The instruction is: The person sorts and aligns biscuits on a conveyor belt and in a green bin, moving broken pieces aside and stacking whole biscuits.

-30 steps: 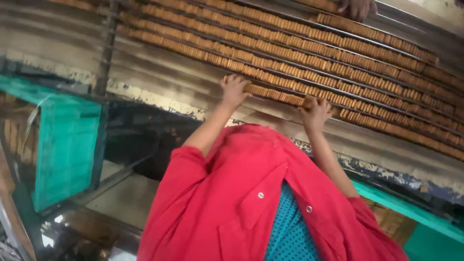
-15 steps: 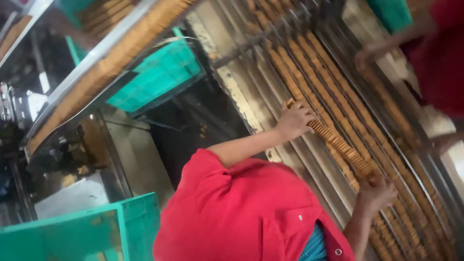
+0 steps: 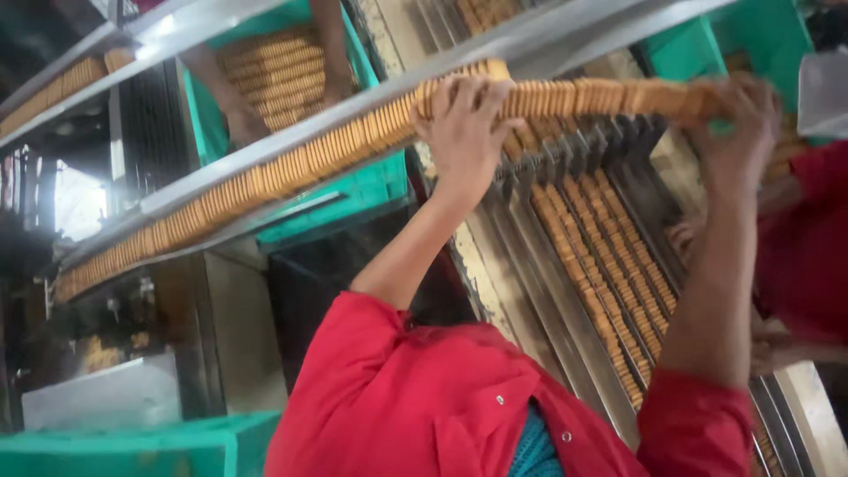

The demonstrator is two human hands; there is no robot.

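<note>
Nearest the camera is the person's red shirt (image 3: 415, 397) with a teal garment (image 3: 541, 450) showing at its open front, and both bare forearms rise from its sleeves. The left hand (image 3: 464, 124) is pressed flat against one end of a long biscuit row (image 3: 583, 95), fingers spread and curled over the top of the stack, thumb underneath. The right hand (image 3: 738, 132) is blurred at the other end of the same row; it appears to press inward on the stack, but how far its fingers are closed cannot be told. The row is held between the two hands, lifted just above the metal lanes (image 3: 609, 256), which run beneath it and carry more biscuits in tan lines. Just beside the left hand, the held row lines up with a steel chute (image 3: 265, 172) filled with a continuous line of upright biscuits that runs off to the left. To the right, another person's red sleeve (image 3: 808, 247) and hands (image 3: 777, 340) lie near the lanes. Behind the chute sits a green crate (image 3: 353, 190) packed with biscuit rows, with another person's hand (image 3: 247, 124) resting on its contents and an arm (image 3: 331, 49) beside it. A second green crate (image 3: 715, 44) stands far right
</note>
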